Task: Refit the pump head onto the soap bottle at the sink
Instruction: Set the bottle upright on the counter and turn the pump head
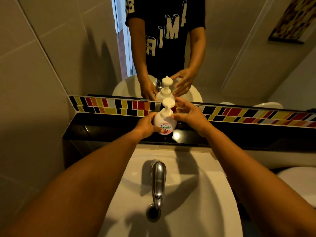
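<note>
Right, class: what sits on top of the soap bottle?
A white pump head sits on the soap bottle. The left hand grips the bottle's side; whether the pump is screwed tight cannot be seen.

You see a smooth white plastic soap bottle (164,121) with a matt pump head (168,103) on a glossy black stone ledge (102,129). Below, the tap (158,182) is polished metal over a glazed white ceramic sink (205,194). Shiny coloured tiles (109,105) run under the mirror (85,48).
</note>
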Motion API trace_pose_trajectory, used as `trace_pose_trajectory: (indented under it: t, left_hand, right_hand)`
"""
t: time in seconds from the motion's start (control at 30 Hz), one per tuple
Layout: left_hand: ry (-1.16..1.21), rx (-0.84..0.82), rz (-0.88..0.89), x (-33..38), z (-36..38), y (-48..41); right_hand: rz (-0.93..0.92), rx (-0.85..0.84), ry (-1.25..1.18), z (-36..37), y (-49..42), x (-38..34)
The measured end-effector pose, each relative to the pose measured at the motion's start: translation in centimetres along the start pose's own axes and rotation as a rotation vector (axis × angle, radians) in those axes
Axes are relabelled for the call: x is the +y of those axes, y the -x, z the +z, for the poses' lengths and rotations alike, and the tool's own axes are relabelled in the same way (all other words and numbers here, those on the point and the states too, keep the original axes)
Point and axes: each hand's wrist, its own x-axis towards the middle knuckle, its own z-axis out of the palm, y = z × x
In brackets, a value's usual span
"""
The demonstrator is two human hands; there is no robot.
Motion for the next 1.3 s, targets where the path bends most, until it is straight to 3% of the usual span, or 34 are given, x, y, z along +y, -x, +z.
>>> trace_pose_trajectory:
  t: [0.23,1.0,1.3]
  left_hand:
    - [-0.016,-0.008,-0.007,0.4,0.0,0.0]
    - [-0.034,-0.015,-0.009,0.2,-0.2,-0.2]
    - [-0.017,-0.003,-0.007,0.0,0.0,0.0]
  right_hand:
    - [-0.131,-0.008,0.055,0.7,-0.5,-2.4]
    - [-0.126,-0.023,0.071,0.9,-1.3,-2.1]
    - [-0.039,-0.027,0.006,0.7,0.0,-0.3]
